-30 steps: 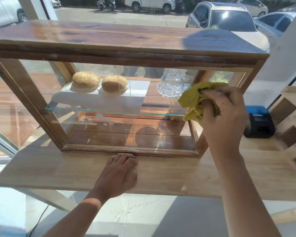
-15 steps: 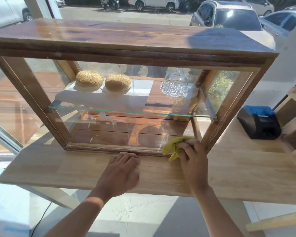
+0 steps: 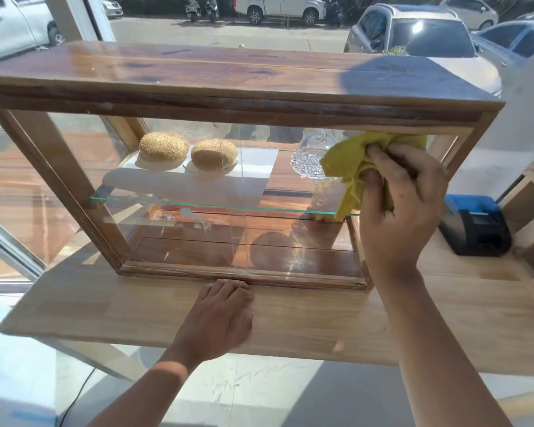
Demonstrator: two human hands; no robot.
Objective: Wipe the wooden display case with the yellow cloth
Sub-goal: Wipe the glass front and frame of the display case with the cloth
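My right hand [image 3: 404, 195] squeezes the yellow cloth [image 3: 352, 163] in a tight bunch. I press it on the front glass of the wooden display case [image 3: 228, 84], up near the top right corner, just under the top board. Part of the cloth hangs down below my fingers [image 3: 379, 158].

My left hand [image 3: 219, 318] holds nothing. It lies flat on the wooden table [image 3: 105, 306] with the fingers spread a little. The fingertips touch the bottom edge of the case, near the middle.

The case stands on the table. It has a brown wood frame and see-through glass. Inside there is a glass shelf [image 3: 198, 204]. Two round buns [image 3: 164, 147] with seeds sit side by side on the left part of the shelf. A glass dish with a lid [image 3: 310, 158] sits on the right part, just beside the cloth, but behind the glass.

A black and blue box [image 3: 472, 226] sits on the table to the right of the case. Cars [image 3: 413, 35] are parked outside in the sun, past the window.
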